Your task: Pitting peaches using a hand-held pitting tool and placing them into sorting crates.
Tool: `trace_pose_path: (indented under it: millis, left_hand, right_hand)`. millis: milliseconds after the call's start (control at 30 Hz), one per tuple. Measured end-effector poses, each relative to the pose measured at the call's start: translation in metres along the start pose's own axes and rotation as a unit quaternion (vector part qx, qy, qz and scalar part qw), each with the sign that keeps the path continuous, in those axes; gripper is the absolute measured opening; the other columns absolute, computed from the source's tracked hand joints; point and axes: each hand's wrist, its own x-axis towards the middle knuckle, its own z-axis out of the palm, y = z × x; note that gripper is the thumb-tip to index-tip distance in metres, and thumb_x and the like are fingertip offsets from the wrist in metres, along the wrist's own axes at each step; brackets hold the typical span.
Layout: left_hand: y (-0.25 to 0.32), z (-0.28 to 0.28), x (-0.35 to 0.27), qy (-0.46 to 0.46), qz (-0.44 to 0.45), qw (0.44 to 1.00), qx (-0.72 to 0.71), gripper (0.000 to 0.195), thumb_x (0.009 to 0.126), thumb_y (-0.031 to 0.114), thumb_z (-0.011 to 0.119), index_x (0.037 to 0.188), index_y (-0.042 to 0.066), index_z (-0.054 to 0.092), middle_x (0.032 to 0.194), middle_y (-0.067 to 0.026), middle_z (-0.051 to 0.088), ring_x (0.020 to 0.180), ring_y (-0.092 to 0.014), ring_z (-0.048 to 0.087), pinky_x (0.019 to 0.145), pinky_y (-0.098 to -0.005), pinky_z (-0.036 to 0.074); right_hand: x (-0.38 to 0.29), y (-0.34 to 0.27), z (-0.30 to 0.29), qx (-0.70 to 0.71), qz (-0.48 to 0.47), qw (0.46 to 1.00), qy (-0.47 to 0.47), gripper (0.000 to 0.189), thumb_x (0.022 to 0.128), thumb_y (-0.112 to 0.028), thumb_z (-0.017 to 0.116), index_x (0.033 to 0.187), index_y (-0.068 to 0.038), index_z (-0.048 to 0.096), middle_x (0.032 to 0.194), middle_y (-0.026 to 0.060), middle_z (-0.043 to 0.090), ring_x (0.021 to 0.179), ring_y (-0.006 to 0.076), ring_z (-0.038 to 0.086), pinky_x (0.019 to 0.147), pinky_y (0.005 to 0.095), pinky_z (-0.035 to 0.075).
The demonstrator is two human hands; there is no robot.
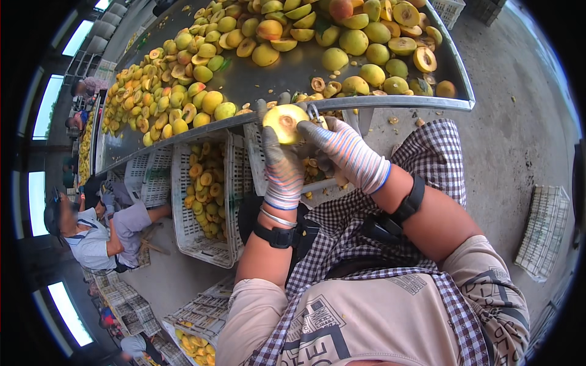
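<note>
My left hand, in a striped knit work glove, holds a halved yellow stone fruit near the rim of a metal table. The cut face, with a brown centre, is towards me. My right hand, gloved alike, is closed on a small metal tool, its looped end beside the fruit; the rest of the tool is hidden by the fingers. The right thumb touches the fruit's edge. Whole and halved yellow-green fruits lie heaped on the table, with loose stones among them.
Plastic crates, one with halved fruits, stand below the table. Another crate of fruit is at the lower left. A co-worker sits at the left. A crate stack stands on the floor at the right. The table has a raised metal rim.
</note>
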Motion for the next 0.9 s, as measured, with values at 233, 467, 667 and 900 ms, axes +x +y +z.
trace_pose_path:
  millis: [233, 467, 667, 900]
  left_hand:
    - [0.014, -0.013, -0.004, -0.042, -0.036, 0.956, 0.289, 0.06, 0.082, 0.036, 0.065, 0.131, 0.012, 0.04, 0.12, -0.0086, 0.051, 0.111, -0.023, 0.053, 0.09, -0.0372, 0.048]
    - [0.008, -0.025, 0.0, 0.02, -0.162, 0.983, 0.081, 0.049, 0.08, 0.023, 0.071, 0.122, 0.01, 0.051, 0.11, -0.005, 0.055, 0.104, -0.017, 0.054, 0.088, -0.0324, 0.046]
    - [0.008, -0.022, 0.002, 0.046, -0.171, 0.975, 0.134, 0.046, 0.088, 0.037, 0.061, 0.123, 0.009, 0.052, 0.109, -0.0086, 0.058, 0.093, -0.018, 0.06, 0.077, -0.0264, 0.051]
    - [0.0, -0.013, 0.001, 0.002, -0.098, 0.993, 0.07, 0.069, 0.087, 0.065, 0.045, 0.127, 0.009, 0.044, 0.11, -0.0115, 0.058, 0.104, -0.023, 0.056, 0.096, -0.0378, 0.045]
  right_hand:
    - [0.02, -0.009, -0.024, -0.104, -0.245, 0.959, 0.096, 0.039, 0.083, -0.019, 0.07, 0.113, 0.001, 0.054, 0.094, 0.0069, 0.065, 0.081, 0.0108, 0.059, 0.071, 0.026, 0.05]
    - [0.018, 0.002, -0.023, -0.272, -0.28, 0.914, 0.111, 0.042, 0.09, -0.033, 0.06, 0.109, 0.003, 0.053, 0.09, 0.0168, 0.065, 0.082, 0.0254, 0.064, 0.073, 0.0342, 0.05]
    - [0.014, 0.02, -0.017, -0.47, -0.261, 0.842, 0.052, 0.041, 0.093, -0.034, 0.052, 0.102, 0.006, 0.051, 0.08, 0.0258, 0.062, 0.08, 0.0405, 0.062, 0.07, 0.0445, 0.05]
    - [0.003, 0.015, -0.002, -0.569, -0.249, 0.776, 0.111, 0.039, 0.093, -0.033, 0.049, 0.099, 0.006, 0.052, 0.07, 0.0206, 0.062, 0.067, 0.0374, 0.063, 0.06, 0.044, 0.05]
